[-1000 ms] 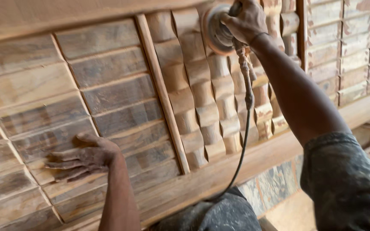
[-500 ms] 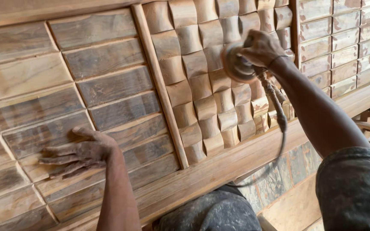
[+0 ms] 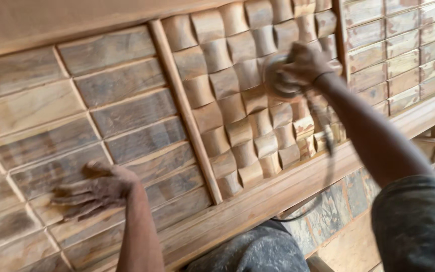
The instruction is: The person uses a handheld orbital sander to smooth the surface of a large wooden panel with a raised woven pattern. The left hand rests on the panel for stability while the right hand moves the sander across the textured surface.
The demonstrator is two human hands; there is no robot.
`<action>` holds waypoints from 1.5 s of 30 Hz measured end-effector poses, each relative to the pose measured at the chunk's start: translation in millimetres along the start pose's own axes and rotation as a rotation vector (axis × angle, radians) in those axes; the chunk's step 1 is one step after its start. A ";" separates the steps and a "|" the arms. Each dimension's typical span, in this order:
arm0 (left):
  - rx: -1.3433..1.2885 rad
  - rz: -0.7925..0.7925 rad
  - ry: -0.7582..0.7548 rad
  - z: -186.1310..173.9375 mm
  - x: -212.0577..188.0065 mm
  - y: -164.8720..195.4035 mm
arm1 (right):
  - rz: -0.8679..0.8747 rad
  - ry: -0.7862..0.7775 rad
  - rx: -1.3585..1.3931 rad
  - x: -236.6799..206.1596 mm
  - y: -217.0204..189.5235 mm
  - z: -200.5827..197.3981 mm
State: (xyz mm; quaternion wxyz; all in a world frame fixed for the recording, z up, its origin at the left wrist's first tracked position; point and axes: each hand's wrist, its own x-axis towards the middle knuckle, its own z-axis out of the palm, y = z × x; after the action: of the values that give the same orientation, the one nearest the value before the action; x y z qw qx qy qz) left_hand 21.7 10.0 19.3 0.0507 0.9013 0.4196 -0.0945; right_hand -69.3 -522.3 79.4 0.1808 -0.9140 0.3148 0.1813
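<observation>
I'm gripping a round sander (image 3: 279, 76) in my right hand (image 3: 305, 63), fingers wrapped over its top, clamped firmly on it, and I'm pressing its disc flat against the carved wooden panel (image 3: 187, 116). The sander is sitting in the woven-block section (image 3: 247, 95), toward that section's upper right, just left of the vertical divider that is separating it from the right-hand slat section (image 3: 396, 50). The tool and my hand are blurring, so I can't tell finer detail of the disc. Its cord (image 3: 323, 166) is hanging down from my wrist, crossing the lower blocks and the bottom rail (image 3: 258, 201), and looping below the panel's lower edge.

My left hand (image 3: 94, 189) is lying open, palm down, fingers spread and pointing left, holding nothing, resting flat on the flat slats (image 3: 122, 121) in the left section near the panel's lower left. It is dusty. A slanted wooden bar (image 3: 185, 111) is running between the slat section and the woven blocks, well apart from both hands.

Below the bottom rail my grey dusty clothing (image 3: 252, 249) is showing, and my right sleeve (image 3: 416, 221) is filling the lower right corner. A patterned floor (image 3: 338, 206) is showing beneath the rail.
</observation>
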 end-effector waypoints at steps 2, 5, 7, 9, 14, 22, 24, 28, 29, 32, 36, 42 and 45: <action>-0.010 -0.026 -0.005 0.6 -1.1 -4.7 | -0.051 0.001 -0.032 -9.5 -13.7 19.8; 0.010 0.015 0.009 4.9 -2.7 -12.6 | -0.076 0.053 -0.104 -30.8 -26.9 28.8; 0.047 0.025 0.068 8.3 -1.8 -17.5 | -0.143 0.101 -0.171 -35.8 -37.4 32.1; 0.001 0.083 0.112 13.0 -0.6 -17.6 | -0.225 0.211 -0.234 -35.3 -38.0 28.8; -0.056 0.026 0.108 16.0 1.7 -13.4 | -0.360 0.620 -0.370 -12.6 5.8 14.8; -0.061 0.051 0.136 10.0 -3.9 -10.9 | -0.689 0.682 -0.296 15.6 7.6 68.5; -0.064 0.024 0.099 9.7 -4.9 -11.3 | -0.723 0.663 -0.338 12.6 5.9 71.3; -0.061 0.083 0.149 7.4 -5.9 -12.5 | -0.740 0.641 -0.364 14.2 26.8 44.3; -0.050 0.090 0.144 6.7 -5.4 -12.4 | -0.731 0.642 -0.360 16.5 30.5 38.7; -0.054 0.053 0.134 6.2 -2.4 -12.1 | -0.727 0.644 -0.361 22.2 27.0 35.4; -0.051 0.032 0.118 11.4 3.0 -15.2 | -0.769 0.586 -0.323 12.0 -10.7 61.7; -0.146 0.185 0.214 23.9 4.4 -22.6 | -0.467 0.193 -0.334 7.7 -22.5 45.1; -0.111 0.091 0.149 21.7 4.7 -20.2 | -0.358 0.361 -0.339 -1.6 4.6 23.7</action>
State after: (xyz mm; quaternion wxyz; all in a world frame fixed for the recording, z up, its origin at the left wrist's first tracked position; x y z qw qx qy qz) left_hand 6.3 22.8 -3.2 0.0736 0.9198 0.3854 -0.0016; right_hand -78.5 -514.4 58.6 -0.0039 -0.9895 0.1413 0.0313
